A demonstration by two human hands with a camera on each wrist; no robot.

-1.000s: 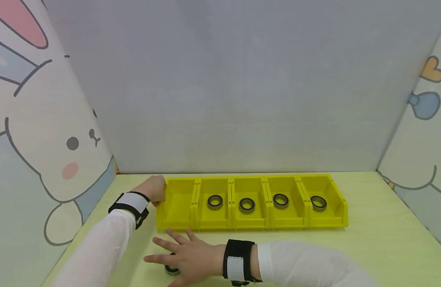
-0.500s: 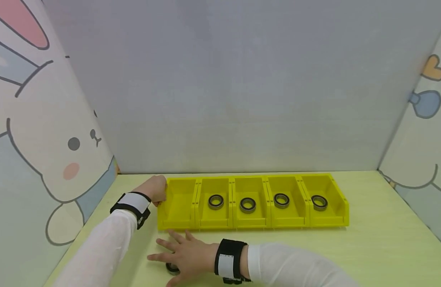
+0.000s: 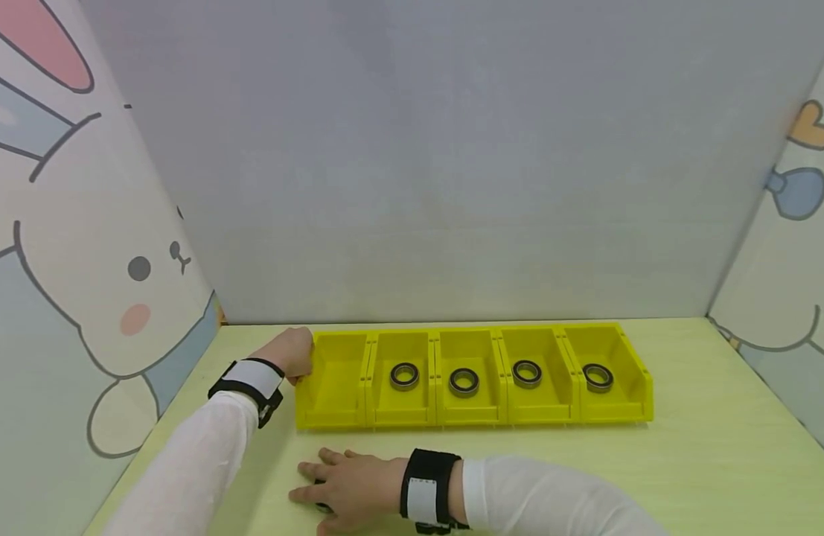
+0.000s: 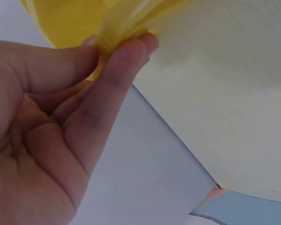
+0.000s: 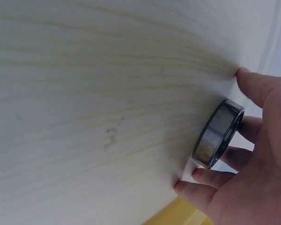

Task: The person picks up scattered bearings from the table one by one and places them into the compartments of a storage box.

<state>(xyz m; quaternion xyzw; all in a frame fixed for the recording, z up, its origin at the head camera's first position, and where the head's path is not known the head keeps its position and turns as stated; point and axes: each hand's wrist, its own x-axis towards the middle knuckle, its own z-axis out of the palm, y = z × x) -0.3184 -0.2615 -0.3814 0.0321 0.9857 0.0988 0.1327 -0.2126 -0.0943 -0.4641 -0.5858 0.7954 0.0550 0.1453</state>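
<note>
Five joined yellow bins [image 3: 475,417] stand in a row on a pale green surface [image 3: 706,461], and four of them each hold one dark metal bearing ring; the bin at the left end of the row [image 3: 331,387] shows no ring. The left hand [image 3: 291,353] is at that end bin's outer left wall, and the left wrist view shows the thumb and fingers [image 4: 126,61] pinching the yellow rim [image 4: 117,23] between them. The right hand [image 3: 341,484] lies palm down on the surface just in front of the left end of the row, its fingers spread and bent down over a fifth bearing ring [image 5: 218,133]. In the right wrist view that ring lies flat on the surface under the palm, with fingertips touching the surface on either side of it; whether the fingers press the ring's edge cannot be told. In the head view only a dark sliver of the ring shows beneath the hand. Both arms wear white sleeves and black wrist straps. Cartoon rabbit panels [image 3: 83,260] stand to the left and right of the bins, and a plain grey wall [image 3: 418,164] rises behind them.
</note>
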